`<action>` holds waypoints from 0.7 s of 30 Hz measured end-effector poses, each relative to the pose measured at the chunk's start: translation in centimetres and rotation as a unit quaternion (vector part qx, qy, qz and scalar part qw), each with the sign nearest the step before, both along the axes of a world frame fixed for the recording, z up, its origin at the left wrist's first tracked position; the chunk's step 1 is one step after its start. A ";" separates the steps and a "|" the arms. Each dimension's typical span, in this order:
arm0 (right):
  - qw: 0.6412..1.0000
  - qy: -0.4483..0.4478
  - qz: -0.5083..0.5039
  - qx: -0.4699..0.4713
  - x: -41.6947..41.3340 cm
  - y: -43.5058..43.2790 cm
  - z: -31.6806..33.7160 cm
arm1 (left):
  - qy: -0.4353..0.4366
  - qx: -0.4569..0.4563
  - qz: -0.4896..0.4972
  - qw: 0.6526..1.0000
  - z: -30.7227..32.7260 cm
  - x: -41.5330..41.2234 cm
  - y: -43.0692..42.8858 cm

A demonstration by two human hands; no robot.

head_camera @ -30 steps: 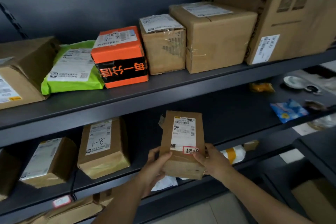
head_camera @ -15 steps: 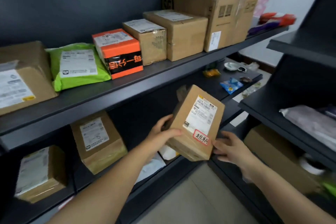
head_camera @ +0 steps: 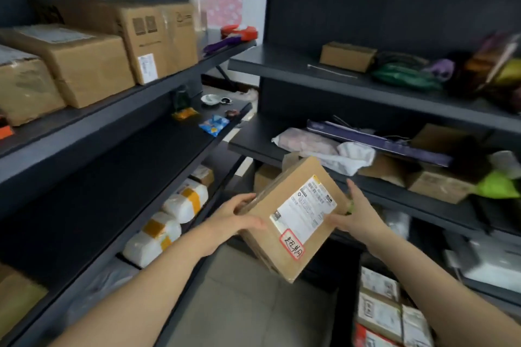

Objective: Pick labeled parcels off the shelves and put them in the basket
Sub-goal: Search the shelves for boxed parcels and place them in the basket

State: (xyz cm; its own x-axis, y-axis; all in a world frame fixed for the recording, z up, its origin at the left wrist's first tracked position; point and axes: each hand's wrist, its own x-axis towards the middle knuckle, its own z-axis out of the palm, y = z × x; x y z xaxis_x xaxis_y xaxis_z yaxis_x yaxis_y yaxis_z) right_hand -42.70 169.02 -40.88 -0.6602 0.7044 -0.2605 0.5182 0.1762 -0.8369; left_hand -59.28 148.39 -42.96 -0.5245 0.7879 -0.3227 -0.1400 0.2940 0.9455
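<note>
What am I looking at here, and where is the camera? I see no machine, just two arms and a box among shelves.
There is no robot. A person works with bare hands, and the one camera sits on their head, looking forward and down, so both arms reach in from the bottom. The left hand grips the left edge of a cardboard parcel. The right hand holds its right side, thumb on the printed label. A red-bordered sticker sits below that label. The parcel is tilted and clear of every shelf. The left shelves carry brown boxes and white taped bundles. The right shelves hold mixed packages. No basket is in view.
</note>
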 end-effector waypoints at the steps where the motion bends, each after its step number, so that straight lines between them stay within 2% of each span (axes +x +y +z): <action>1: 1.000 -0.005 -0.007 -0.005 1.8 0.8 0.1 | -0.003 -0.004 -0.019 1.000 0.1 0.9 1.3; 8: 0.995 -0.032 -0.088 0.028 15.4 5.7 0.5 | -0.011 -0.019 -0.108 0.994 0.7 10.5 10.4; 13: 0.987 -0.017 -0.149 0.052 24.7 8.9 1.0 | 0.031 0.016 -0.135 0.990 1.9 18.6 16.1; 17: 0.981 0.017 -0.183 0.062 30.6 11.0 1.4 | 0.044 0.044 -0.132 0.989 2.9 23.1 20.1; 21: 0.975 0.030 -0.210 0.059 34.9 12.6 1.1 | 0.012 0.060 -0.072 0.995 2.9 26.9 23.6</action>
State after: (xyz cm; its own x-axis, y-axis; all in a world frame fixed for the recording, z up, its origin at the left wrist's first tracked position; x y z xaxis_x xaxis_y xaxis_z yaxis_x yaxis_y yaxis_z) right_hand -7.85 181.65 -39.82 -0.3178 0.9390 -0.1315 0.5163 0.0550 -0.8547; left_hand -32.40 171.98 -40.09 -0.4095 0.8879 -0.2097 -0.0805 0.1938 0.9777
